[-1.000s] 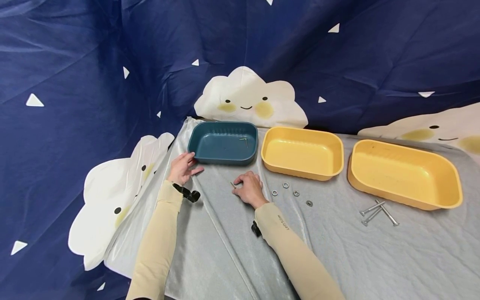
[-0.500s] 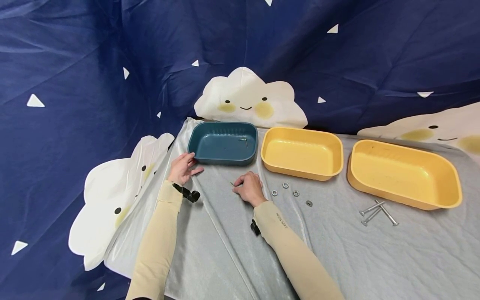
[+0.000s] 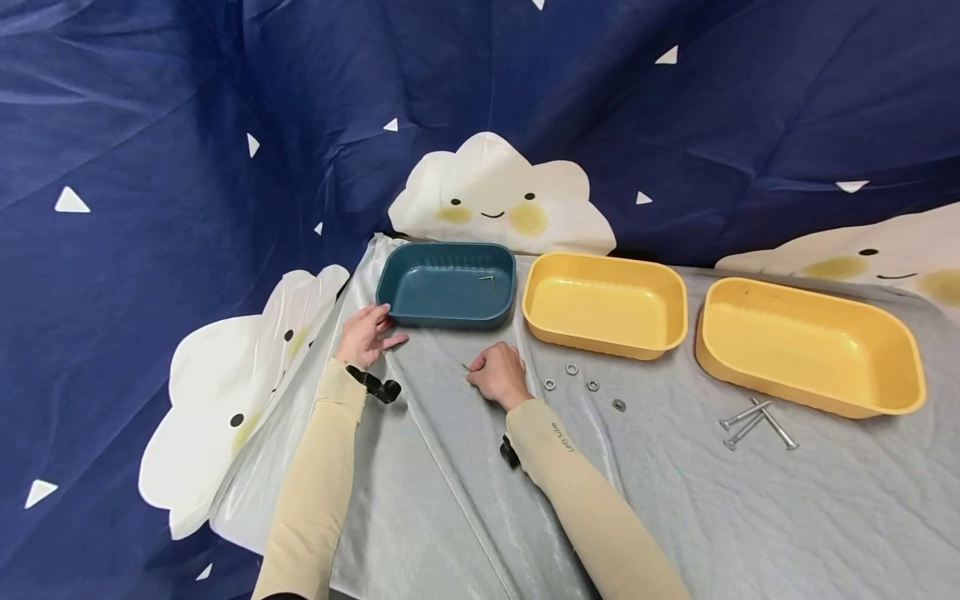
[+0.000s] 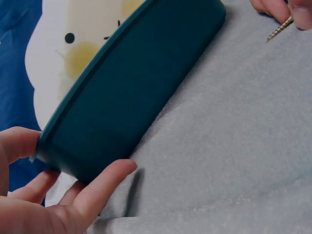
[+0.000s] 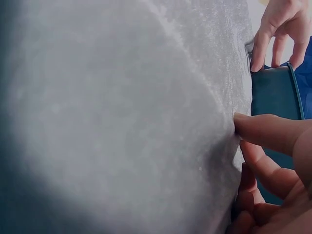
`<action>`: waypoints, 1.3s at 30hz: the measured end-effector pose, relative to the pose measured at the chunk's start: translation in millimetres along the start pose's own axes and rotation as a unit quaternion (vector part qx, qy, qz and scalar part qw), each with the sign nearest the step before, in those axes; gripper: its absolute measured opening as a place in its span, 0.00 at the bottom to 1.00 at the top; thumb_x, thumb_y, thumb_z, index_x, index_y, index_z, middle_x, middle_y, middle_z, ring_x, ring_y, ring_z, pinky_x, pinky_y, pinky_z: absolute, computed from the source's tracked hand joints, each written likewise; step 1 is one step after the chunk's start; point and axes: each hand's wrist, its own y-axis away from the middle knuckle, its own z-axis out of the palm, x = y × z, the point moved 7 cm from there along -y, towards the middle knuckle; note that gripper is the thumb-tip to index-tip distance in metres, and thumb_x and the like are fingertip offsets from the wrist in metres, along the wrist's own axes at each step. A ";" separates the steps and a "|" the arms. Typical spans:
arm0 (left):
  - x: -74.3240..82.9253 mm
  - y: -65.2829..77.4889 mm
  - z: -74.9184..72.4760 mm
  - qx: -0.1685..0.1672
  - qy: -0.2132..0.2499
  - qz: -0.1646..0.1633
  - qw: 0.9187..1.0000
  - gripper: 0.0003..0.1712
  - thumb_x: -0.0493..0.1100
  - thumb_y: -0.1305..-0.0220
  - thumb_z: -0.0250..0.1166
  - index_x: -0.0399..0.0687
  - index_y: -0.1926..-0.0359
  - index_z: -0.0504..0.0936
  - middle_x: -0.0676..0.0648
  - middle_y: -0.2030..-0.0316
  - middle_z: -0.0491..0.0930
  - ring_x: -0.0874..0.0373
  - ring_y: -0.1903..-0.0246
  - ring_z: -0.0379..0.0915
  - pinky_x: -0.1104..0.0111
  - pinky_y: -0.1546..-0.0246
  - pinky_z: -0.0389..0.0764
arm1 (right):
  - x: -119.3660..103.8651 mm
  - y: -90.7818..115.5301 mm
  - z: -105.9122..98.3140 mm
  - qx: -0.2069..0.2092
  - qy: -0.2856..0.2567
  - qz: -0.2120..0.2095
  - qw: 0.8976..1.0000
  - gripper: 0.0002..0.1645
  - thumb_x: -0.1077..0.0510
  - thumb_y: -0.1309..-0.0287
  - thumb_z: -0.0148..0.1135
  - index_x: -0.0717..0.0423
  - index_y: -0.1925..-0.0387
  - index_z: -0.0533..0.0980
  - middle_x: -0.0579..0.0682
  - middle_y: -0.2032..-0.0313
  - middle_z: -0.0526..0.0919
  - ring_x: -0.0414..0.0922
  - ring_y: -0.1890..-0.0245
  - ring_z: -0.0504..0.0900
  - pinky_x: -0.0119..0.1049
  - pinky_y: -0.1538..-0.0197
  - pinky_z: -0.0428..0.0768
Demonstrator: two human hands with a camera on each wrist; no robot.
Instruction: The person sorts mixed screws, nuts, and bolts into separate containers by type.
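Note:
My right hand (image 3: 498, 375) is low over the grey cloth, pinching a small brass-coloured screw (image 4: 280, 30) between thumb and fingertips. In the left wrist view its threaded, pointed end sticks out toward the cloth. My left hand (image 3: 363, 335) rests at the near left corner of the blue-green bin (image 3: 450, 321). Its fingers touch the bin's rim and end wall, while the thumb stretches out straight along the bin's front side. Inside that bin, toward the right, lie thin brass-coloured screws (image 3: 491, 283) forming an angle.
Two yellow bins, a middle one (image 3: 606, 346) and a right one (image 3: 810, 396), stand in line with the blue-green bin. Several metal nuts (image 3: 572, 368) lie before the middle bin, with a flat round piece (image 3: 618, 406) beside them. Three long bolts (image 3: 756, 421) cross before the right bin.
My right hand's fingertips have closed in slightly over the screw, so less of it shows. The left hand and the bins have stayed in place.

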 end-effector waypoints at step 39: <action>0.0 0.0 -0.9 0.002 -0.001 -0.001 1.000 0.15 0.37 0.30 0.56 0.44 0.45 0.68 0.47 0.37 0.64 0.54 0.30 0.55 0.44 0.37 0.70 | -4.9 7.8 -5.3 0.009 -0.008 -0.048 0.999 0.06 0.58 0.54 0.72 0.50 0.79 0.80 0.49 0.66 0.76 0.50 0.56 0.74 0.46 0.51 0.74</action>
